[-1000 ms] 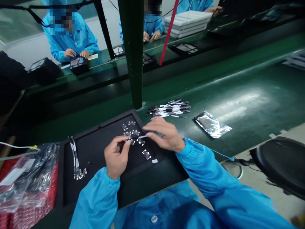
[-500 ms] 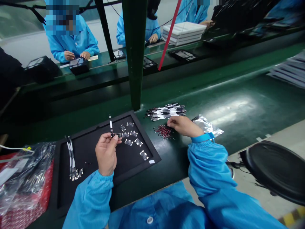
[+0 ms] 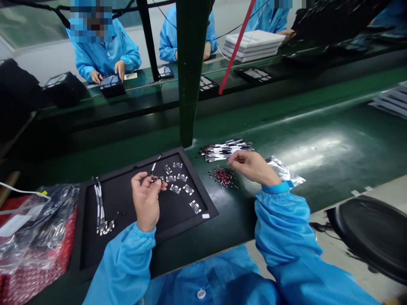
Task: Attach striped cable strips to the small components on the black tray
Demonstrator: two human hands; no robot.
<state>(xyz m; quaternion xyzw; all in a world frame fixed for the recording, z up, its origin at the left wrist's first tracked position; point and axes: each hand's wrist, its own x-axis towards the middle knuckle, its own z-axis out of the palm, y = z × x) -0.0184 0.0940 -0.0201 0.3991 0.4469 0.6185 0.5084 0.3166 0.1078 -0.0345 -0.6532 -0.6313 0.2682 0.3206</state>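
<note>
My left hand (image 3: pixel 146 207) pinches a small black circuit board (image 3: pixel 157 179) between thumb and fingers, over a black tray (image 3: pixel 205 190). A thin white-and-black strip (image 3: pixel 154 166) sticks up from that board and leans right. Several loose boards (image 3: pixel 188 189) lie in the tray's right part. My right hand (image 3: pixel 252 166) is closed, fingertips together, just above and right of a pile of tiny red and black parts (image 3: pixel 224 177). Whatever its fingertips hold, if anything, is too small to make out. Behind the pile lies a bundle of white-and-black strips (image 3: pixel 225 149).
Strips with boards on their ends (image 3: pixel 100 207) lie at the tray's left. Red bubble wrap and clear bags (image 3: pixel 38 237) sit beside it. A silver bag (image 3: pixel 286 171) is right of my hand. A green post (image 3: pixel 187 84) rises behind the tray. Co-workers sit across the bench.
My right hand has lifted slightly off the pile. The strip on the held board now tilts to the right. The whole view has shifted a little, and a co-worker's hands across the bench have moved.
</note>
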